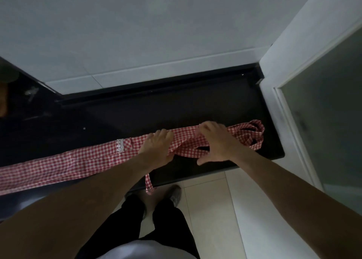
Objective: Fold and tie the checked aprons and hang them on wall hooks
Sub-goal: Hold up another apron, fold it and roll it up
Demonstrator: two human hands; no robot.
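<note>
Head view: red-and-white checked apron [64,160] lies folded into a long narrow band across the black countertop [176,105], running from the frame's left edge up and rightwards to the counter's right end; a small white lace trim [120,145] crosses the band just left of the left hand; at the far right the apron's straps [248,134] lie bunched in loose loops near the counter's corner; one strap end [149,184] hangs over the front edge of the counter, dangling above the floor.

L hand [156,148] sits on the band approx. at its middle, fingers bent down over the far edge of the cloth, gripping it; R hand [215,141] is just right of it, fingers curled onto the checked fabric where the band narrows into the straps, thumb spread out toward the counter's front edge; it holds the cloth too, though the exact pinch is hidden under the knuckles; the two hands are near each other, not touching.

Behind the counter a pale tiled wall [156,23]; at right a white frame w/ a frosted glass panel [323,111]; below, light floor tiles [207,209], the person's dark trousers [137,229] and a grey shoe [175,195] close to the counter's base.
</note>
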